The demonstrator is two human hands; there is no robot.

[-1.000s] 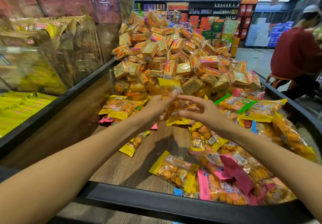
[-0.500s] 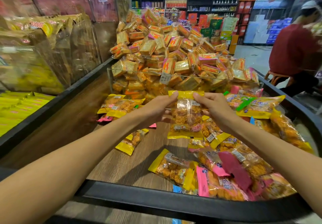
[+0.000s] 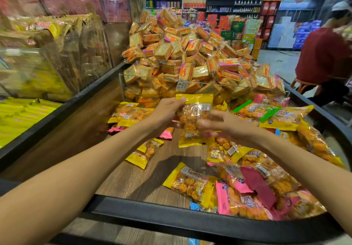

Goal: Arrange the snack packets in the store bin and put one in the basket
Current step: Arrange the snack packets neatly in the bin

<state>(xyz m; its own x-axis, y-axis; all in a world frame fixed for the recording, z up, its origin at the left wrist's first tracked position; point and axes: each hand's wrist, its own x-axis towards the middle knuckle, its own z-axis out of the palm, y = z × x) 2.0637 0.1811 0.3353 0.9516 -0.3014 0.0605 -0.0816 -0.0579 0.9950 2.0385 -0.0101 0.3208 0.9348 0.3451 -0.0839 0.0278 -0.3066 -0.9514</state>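
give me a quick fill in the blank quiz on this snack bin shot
1. The left hand grips the raised packet by its ____ top edge.
2. The bin has a ____-grain floor.
3. A clear divider holds back the ____ pile.
4. The blurred right hand is at the packet's ____ half.

Missing: yellow; wood; cracker; lower

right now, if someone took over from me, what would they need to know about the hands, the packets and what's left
Left hand pinches the top corner of a yellow snack packet held upright over the bin floor. Right hand is blurred at the packet's lower right side; its grip is unclear. Loose packets lie jumbled on the right and near side, a few at the left. No basket in view. Left to do: line up the packets, put one in the basket.
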